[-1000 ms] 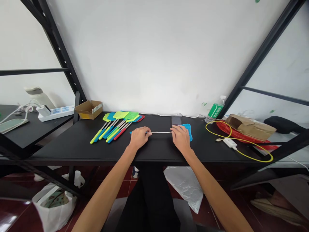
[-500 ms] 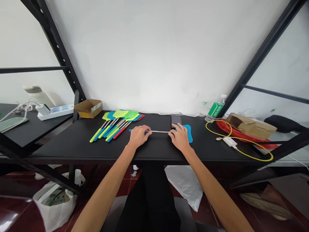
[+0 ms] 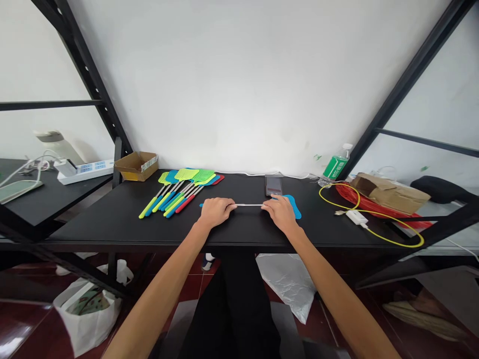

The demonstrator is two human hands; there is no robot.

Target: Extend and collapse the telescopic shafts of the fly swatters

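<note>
A blue fly swatter (image 3: pixel 249 205) lies crosswise between my hands, low over the black table. My left hand (image 3: pixel 217 212) is closed round its handle end, and a blue tip shows just left of the fingers. Toward the other end, my right hand (image 3: pixel 280 212) pinches the thin metal rod near the head. Part of the blue mesh head sticks out to the right of that hand; the rest is hidden. To the left lies a row of several fly swatters (image 3: pixel 179 192) with green, yellow, blue and red heads and handles.
An open cardboard box (image 3: pixel 136 167) sits at the back left. Behind my right hand lies a phone (image 3: pixel 273 185). A bottle with a green label (image 3: pixel 335 167), a yellow cable (image 3: pixel 389 240) and a brown paper bag (image 3: pixel 391 192) over red plastic occupy the right side.
My left fingers have closed more fully round the swatter's handle. The blue head has turned slightly at the right. Both hands stay in nearly the same place.
</note>
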